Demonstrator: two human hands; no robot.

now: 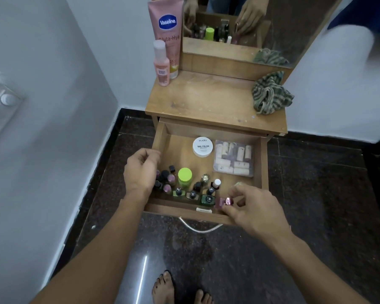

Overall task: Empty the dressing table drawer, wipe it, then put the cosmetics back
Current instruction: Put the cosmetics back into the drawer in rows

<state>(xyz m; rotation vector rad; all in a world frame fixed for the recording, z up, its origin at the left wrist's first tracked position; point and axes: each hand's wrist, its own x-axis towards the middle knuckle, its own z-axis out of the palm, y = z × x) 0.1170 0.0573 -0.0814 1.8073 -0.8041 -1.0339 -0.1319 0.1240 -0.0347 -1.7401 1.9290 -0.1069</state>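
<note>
The wooden drawer (262, 163) is pulled out under the dressing table top (208, 99). Inside stand several nail polish bottles (192, 194), a green-capped jar (185, 176), a white nail polish remover tub (202, 146) and a clear pouch of small tubes (234, 157). My right hand (257, 207) pinches a pink bottle (223, 201) at the drawer's front right corner. My left hand (139, 170) hovers over the dark bottles at the drawer's left side, fingers curled, with nothing clearly held.
A green striped cloth (270, 93) lies on the table top at the right. A pink Vaseline tube (168, 29) and a small pink bottle (161, 62) stand at the back left. A mirror (250, 25) rises behind. White walls flank the table; dark floor lies below.
</note>
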